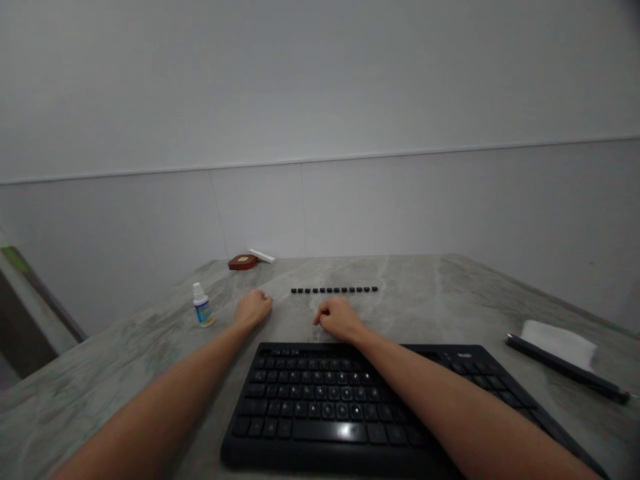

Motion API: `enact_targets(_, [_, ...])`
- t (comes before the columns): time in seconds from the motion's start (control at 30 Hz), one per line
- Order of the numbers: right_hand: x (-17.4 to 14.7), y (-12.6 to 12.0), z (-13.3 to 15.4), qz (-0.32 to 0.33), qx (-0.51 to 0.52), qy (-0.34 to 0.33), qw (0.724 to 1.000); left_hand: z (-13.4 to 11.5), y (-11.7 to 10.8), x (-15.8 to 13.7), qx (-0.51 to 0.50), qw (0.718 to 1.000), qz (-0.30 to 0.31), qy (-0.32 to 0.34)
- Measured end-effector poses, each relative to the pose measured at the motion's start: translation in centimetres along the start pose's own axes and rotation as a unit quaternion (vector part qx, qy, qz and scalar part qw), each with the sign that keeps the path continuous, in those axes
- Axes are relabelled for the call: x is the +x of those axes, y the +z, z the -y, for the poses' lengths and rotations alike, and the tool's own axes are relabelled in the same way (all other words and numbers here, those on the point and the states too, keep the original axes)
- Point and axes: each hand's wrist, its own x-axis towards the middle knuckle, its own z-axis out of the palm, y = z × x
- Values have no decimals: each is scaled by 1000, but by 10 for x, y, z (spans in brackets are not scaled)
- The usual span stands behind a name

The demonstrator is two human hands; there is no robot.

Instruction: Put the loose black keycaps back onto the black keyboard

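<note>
A black keyboard [330, 430] lies in front of me, with keycaps absent from part of its top row. Beyond it, several small black keycaps [336, 290] form a straight row on the table. My right hand [338, 316] is just in front of that row, its forearm crossing over the keyboard. Its fingers are curled together, and whatever may be inside them is hidden. To the left, my left hand [253, 308] rests on the table as a loose fist, with nothing visible in it. It is nearest to the left end of the row and a small white bottle [203, 308].
The grey marbled table [420, 287] reaches back to a pale wall. A reddish-brown case [243, 262] and a white strip [262, 256] lie at the far left. On the right, a long black pen-like tool [565, 368] lies against a folded white cloth [560, 343].
</note>
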Motion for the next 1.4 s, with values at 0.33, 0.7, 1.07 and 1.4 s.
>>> enact_targets(0.33, [0, -4, -4, -20, -17, 12, 1000, -27, 35, 29, 29, 991, -24, 130])
enact_targets(0.7, [-2, -9, 0, -26, -29, -9, 999, -22, 32, 29, -56, 968, 8, 243])
enact_targets(1.07, [-1, -7, -6, -17, -38, -27, 999, -17, 20, 28, -191, 972, 12, 139])
enact_targets(1.4, [-5, -5, 8, -9, -6, -72, 997, -13, -24, -92, -228, 946, 19, 228])
